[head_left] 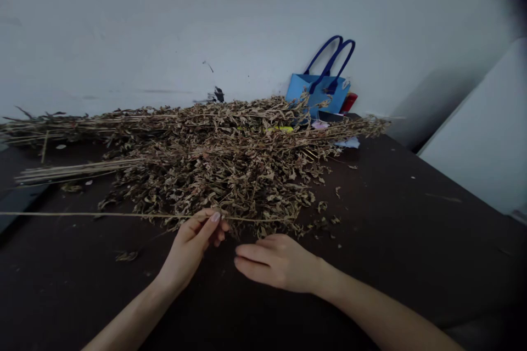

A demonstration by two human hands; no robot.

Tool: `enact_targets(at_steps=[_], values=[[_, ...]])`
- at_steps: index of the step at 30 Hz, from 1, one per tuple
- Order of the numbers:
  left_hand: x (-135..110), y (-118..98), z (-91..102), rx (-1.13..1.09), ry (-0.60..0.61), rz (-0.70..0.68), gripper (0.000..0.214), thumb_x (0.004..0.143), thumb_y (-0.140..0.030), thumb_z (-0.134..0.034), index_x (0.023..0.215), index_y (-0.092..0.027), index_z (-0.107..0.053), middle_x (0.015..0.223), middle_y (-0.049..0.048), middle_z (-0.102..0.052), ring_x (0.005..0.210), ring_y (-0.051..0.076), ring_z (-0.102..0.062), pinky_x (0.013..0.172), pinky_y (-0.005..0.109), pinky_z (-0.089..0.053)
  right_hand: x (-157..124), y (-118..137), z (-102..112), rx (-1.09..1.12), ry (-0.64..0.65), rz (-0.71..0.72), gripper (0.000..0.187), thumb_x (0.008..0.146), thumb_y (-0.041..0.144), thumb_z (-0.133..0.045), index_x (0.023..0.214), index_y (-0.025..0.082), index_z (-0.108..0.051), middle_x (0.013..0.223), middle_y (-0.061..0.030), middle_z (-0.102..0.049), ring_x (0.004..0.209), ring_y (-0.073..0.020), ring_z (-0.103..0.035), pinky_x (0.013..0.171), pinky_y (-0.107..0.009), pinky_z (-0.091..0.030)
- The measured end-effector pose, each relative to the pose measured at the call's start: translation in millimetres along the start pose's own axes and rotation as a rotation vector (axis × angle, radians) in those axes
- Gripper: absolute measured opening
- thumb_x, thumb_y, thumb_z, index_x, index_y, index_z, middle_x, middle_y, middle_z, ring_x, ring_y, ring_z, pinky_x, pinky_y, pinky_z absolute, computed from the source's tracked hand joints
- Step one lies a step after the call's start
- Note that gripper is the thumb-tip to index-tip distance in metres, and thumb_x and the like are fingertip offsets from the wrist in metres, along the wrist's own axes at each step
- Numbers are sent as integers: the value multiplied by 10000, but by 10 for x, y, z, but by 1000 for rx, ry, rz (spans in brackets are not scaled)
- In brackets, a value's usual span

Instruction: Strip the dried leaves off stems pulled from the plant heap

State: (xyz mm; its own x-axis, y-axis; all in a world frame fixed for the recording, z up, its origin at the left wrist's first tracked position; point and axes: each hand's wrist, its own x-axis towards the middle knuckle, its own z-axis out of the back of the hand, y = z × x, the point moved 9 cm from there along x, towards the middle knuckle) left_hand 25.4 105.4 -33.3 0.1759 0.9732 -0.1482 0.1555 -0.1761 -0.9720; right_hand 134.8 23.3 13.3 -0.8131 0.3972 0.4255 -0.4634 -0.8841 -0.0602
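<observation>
My left hand (pixel 196 238) pinches a long, thin dried stalk (pixel 102 214) between thumb and fingers. The stalk runs level from the left edge of the view to the right, past my fingers. Just right of it and a little lower, my right hand (pixel 276 262) has its fingers curled and pressed together; its fingertips are partly hidden, and what they hold, if anything, does not show. Behind both hands lies a wide heap of dried, curled leaves (pixel 230 175), with long bare stems (pixel 82 169) sticking out to the left.
A blue bag (pixel 298 88) with dark blue handles leans against the wall behind the heap, a red object (pixel 349 102) beside it. Loose leaf bits (pixel 126 256) lie on the dark table (pixel 395 241). A flat dark object (pixel 20 205) is at the left, a white panel (pixel 486 137) at the right.
</observation>
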Motion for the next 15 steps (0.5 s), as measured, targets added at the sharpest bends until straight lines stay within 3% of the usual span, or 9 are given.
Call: enact_targets(at_steps=[5, 7, 9, 11, 14, 15], values=[[-12, -16, -38, 56, 31, -20, 177, 829, -324, -576, 770, -161, -614, 725, 15, -599, 608, 106, -497, 558, 214, -412, -46, -110, 27, 21, 15, -84, 162, 912, 172, -424, 830, 188, -562, 633, 39, -516, 531, -89, -472, 480, -258, -307], [-17, -12, -50, 79, 35, -27, 180, 836, -317, -567, 765, -159, -617, 731, 16, -598, 604, 104, -498, 544, 207, -411, -14, -136, 98, 62, 0, -112, 169, 922, 176, -404, 876, 182, -567, 639, 31, -522, 550, -96, -488, 500, -257, -329], [-23, -6, -60, 104, 35, -33, 194, 838, -317, -565, 747, -155, -621, 731, 16, -598, 597, 100, -501, 534, 201, -411, 37, -105, 143, 146, 24, -131, 174, 932, 180, -389, 974, 177, -558, 791, 1, -587, 650, -99, -536, 568, -243, -383], [-29, -5, -73, 127, 41, -40, 210, 844, -319, -556, 735, -152, -619, 728, 16, -594, 590, 97, -502, 527, 198, -413, 35, 21, 105, 262, 132, -144, 189, 937, 199, -385, 1050, 179, -535, 978, -31, -598, 774, -107, -561, 648, -233, -423], [-29, -30, -84, 151, 55, -67, 221, 860, -315, -534, 739, -148, -613, 735, 14, -585, 582, 91, -499, 515, 193, -413, -234, 381, -86, 439, 426, -174, 173, 929, 266, -416, 1017, 215, -555, 870, -16, -608, 798, -140, -567, 685, -263, -453], [-26, -41, -84, 158, 58, -77, 225, 866, -313, -525, 740, -147, -611, 735, 13, -582, 579, 88, -498, 510, 191, -411, -391, 474, -141, 525, 498, -249, 165, 921, 289, -437, 1010, 236, -565, 882, -10, -609, 801, -131, -571, 702, -255, -465]])
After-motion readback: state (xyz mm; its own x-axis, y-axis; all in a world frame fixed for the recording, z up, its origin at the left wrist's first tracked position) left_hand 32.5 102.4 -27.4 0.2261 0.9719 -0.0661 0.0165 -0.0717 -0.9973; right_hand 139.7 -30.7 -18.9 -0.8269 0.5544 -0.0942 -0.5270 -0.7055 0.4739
